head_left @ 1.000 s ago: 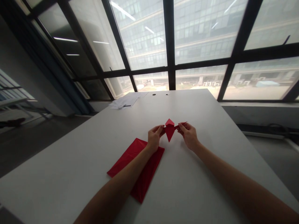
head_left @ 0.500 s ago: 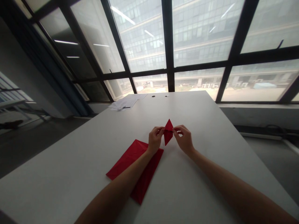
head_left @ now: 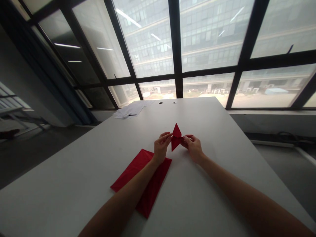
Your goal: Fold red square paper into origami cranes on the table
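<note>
A small piece of folded red paper [head_left: 176, 131], pointed at top and bottom, is held up above the table between both hands. My left hand [head_left: 161, 146] pinches its left edge with thumb and fingers. On the other side, my right hand [head_left: 194, 148] is closed on the right part, where a narrow red point sticks out past the fingers. A larger red sheet [head_left: 134, 169], creased and flat, lies on the table beneath my left wrist and forearm, which hide part of it.
The white table [head_left: 202, 118] stretches away to tall black-framed windows [head_left: 209, 36]. White papers [head_left: 129, 110] with a dark pen-like thing on them lie at its far left. Two small dark spots sit near the far edge. A dark blue curtain [head_left: 49, 72] hangs at left.
My right fingers have shifted round the right side of the folded paper, and part of it now spreads out to the right through them. The view has moved slightly.
</note>
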A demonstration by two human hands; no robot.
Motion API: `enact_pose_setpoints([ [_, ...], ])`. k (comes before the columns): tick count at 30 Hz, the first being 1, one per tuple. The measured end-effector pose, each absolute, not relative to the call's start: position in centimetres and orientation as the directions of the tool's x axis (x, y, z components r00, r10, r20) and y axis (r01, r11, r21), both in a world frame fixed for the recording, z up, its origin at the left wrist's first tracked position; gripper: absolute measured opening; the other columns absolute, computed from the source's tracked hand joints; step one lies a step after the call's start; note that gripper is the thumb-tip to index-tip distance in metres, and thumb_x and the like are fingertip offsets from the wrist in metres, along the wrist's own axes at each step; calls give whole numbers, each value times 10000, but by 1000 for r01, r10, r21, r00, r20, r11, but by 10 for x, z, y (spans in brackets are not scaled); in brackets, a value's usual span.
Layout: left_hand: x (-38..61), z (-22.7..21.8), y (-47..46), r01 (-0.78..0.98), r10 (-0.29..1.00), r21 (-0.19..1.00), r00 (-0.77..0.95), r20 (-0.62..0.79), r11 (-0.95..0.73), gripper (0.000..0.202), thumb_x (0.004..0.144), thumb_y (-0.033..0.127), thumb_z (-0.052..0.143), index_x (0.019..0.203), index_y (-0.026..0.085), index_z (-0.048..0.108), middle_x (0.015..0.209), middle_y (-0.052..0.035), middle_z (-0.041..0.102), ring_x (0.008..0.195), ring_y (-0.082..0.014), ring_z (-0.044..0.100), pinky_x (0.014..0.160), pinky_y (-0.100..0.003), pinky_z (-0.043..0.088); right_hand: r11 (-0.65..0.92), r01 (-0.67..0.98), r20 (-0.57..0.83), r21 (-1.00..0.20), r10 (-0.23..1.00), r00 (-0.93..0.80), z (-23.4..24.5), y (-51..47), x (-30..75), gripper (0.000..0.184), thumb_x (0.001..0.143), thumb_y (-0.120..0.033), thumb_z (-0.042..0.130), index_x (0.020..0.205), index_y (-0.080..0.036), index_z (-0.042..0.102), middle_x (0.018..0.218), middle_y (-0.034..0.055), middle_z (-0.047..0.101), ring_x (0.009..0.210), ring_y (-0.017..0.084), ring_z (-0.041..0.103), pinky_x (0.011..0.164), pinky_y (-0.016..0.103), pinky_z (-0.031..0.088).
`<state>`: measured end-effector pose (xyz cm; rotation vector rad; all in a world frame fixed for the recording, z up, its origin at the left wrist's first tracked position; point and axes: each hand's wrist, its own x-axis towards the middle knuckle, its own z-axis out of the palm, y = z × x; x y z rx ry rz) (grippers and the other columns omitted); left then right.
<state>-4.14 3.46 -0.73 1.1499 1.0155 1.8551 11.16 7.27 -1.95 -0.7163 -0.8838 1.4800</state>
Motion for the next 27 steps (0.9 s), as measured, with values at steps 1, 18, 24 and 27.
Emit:
enact_pose_setpoints([
  [1, -41, -8, 35, -192, 877, 888, -338, 341, -419, 231, 750, 299, 810, 948, 183, 781, 1228, -79, 638, 1060, -206, 641, 939, -310, 525, -4, -533, 56, -846, 994, -95, -20, 73, 112, 302, 674, -377, 810, 814, -183, 625, 772, 46, 716, 740, 198, 712, 768, 398, 619],
  [18, -45, -10, 32, -425, 995, 900, -69, 77, -99, 533, 713, 274, 811, 1214, 205, 645, 992, -60, 721, 788, -139, 665, 721, -263, 466, -91, -677, 15, -730, 989, -149, -18, 77, 118, 295, 659, -220, 755, 923, -217, 622, 783, -1, 717, 733, 162, 685, 721, 304, 584],
  [24, -44, -13, 33, -268, 996, 960, -47, 73, -83, 388, 706, 361, 835, 1022, 155, 745, 931, -97, 732, 769, -148, 638, 680, -255, 447, -180, -724, -11, -666, 973, -231, -15, 82, 123, 237, 686, -169, 713, 906, -220, 640, 814, -1, 728, 756, 161, 692, 709, 286, 577],
  [27, -43, -17, 34, -225, 993, 968, -71, 94, -107, 363, 737, 406, 808, 983, 144, 754, 918, -104, 745, 656, -119, 601, 646, -260, 449, -201, -750, -22, -630, 970, -242, -14, 85, 127, 231, 680, -137, 709, 886, -217, 640, 792, -13, 722, 731, 133, 679, 683, 241, 567],
])
